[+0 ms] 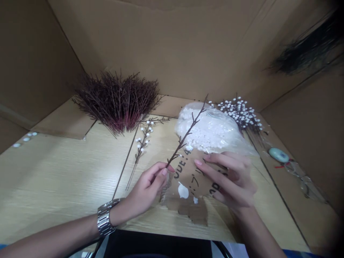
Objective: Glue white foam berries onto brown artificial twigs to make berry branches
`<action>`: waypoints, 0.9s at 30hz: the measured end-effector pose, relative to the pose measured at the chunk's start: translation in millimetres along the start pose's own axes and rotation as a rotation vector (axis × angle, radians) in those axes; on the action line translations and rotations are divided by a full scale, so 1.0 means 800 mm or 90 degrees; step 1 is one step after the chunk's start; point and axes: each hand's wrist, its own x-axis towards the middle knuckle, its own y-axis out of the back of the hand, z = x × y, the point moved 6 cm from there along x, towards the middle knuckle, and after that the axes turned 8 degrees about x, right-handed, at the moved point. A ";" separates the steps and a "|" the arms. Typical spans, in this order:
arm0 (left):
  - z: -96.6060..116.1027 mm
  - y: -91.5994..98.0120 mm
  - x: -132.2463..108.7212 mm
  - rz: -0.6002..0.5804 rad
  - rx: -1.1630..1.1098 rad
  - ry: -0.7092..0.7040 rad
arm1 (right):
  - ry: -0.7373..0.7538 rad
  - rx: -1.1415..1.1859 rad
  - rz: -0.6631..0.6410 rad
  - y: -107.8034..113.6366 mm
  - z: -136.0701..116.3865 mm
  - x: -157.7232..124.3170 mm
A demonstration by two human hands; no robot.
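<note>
My left hand (147, 190), with a metal watch (106, 217) on the wrist, pinches the lower end of a bare dark twig (186, 134) that slants up to the right. My right hand (229, 179) hovers just right of it, fingers stretched toward the twig over a clear plastic bag (215, 132) of small white buds. Whether it holds a bud I cannot make out. A twig with white buds fitted (142, 143) lies on the wooden table (59, 172) left of the bag.
A bundle of bare reddish-brown twigs (118, 102) lies at the back left. Finished twigs with white buds (240, 114) are piled at the back right. Loose buds (25, 139) sit far left. A pale oval object (278, 154) and scissors-like tool (298, 172) lie right. Cardboard walls (188, 46) surround the table.
</note>
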 end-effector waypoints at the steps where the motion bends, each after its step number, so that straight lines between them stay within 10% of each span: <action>1: -0.001 0.001 0.000 0.004 0.007 0.000 | 0.002 -0.004 -0.002 0.000 0.000 0.000; 27: 0.001 0.004 0.001 0.027 0.002 -0.017 | -0.014 -0.045 0.030 0.002 -0.001 0.005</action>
